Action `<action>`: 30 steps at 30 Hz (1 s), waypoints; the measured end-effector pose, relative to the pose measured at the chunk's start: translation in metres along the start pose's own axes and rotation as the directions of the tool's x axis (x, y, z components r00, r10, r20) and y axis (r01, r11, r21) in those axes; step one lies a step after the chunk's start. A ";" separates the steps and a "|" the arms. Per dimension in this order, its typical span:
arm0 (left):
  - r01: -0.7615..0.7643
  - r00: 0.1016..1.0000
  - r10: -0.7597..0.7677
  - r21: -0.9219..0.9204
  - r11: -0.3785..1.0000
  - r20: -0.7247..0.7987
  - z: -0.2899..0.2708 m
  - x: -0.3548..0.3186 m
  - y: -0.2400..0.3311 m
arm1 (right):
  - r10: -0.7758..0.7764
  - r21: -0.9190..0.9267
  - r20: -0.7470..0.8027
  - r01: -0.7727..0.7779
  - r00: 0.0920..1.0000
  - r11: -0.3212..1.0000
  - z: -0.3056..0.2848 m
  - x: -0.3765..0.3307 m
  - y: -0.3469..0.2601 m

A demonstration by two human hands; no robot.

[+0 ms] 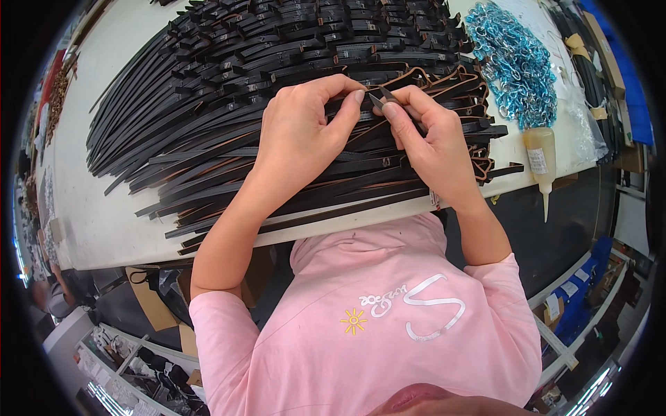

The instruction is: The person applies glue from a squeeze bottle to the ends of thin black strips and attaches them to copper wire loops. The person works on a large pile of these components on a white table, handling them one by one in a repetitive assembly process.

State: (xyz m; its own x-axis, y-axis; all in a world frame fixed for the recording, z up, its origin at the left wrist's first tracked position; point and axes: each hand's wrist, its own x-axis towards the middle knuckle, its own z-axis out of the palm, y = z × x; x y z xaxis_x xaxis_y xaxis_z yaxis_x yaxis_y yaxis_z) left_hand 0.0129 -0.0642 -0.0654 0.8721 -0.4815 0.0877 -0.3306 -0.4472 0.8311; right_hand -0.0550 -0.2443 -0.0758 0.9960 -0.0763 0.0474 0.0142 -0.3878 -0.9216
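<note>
My left hand (302, 132) is closed in a pinch, thumb against forefinger, over the pile of straps. A narrow brown-edged bit of strap (370, 91) shows at its fingertips. Facing it, my right hand (433, 142) grips small dark thread snips (386, 93), their two pointed blades a little apart and close to the left fingertips. Under both hands lie many long black straps (229, 149) with brown edges, several of them looped at their right ends. Whether the blades touch the strap is too small to tell.
Beyond the straps' right ends lies a heap of blue and silver metal rings or buckles (517, 66). A bottle with a long nozzle (540, 156) lies at the right edge of the white table (76, 229). Clear plastic bags (586, 128) and cardboard (603, 52) are farther right.
</note>
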 end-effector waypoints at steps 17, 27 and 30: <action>0.084 0.991 -0.062 -0.186 0.979 0.117 -0.004 0.006 -0.008 | -0.121 -0.178 -0.040 0.112 0.992 0.978 0.007 -0.001 0.003; 0.112 0.984 -0.073 -0.241 0.964 0.165 -0.006 0.009 -0.013 | -0.097 -0.061 -0.057 0.093 0.994 0.994 0.004 -0.002 0.003; 0.109 0.988 -0.077 -0.247 0.963 0.136 -0.004 0.007 -0.012 | -0.039 -0.043 -0.033 0.038 0.999 0.998 0.000 -0.003 0.000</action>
State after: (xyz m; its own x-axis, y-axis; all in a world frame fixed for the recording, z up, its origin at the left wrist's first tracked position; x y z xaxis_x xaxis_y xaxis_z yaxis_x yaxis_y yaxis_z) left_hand 0.0246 -0.0590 -0.0723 0.8377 -0.5436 -0.0524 -0.1338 -0.2974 0.9453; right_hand -0.0576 -0.2441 -0.0761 0.9911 -0.0917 0.0964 0.0479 -0.4297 -0.9017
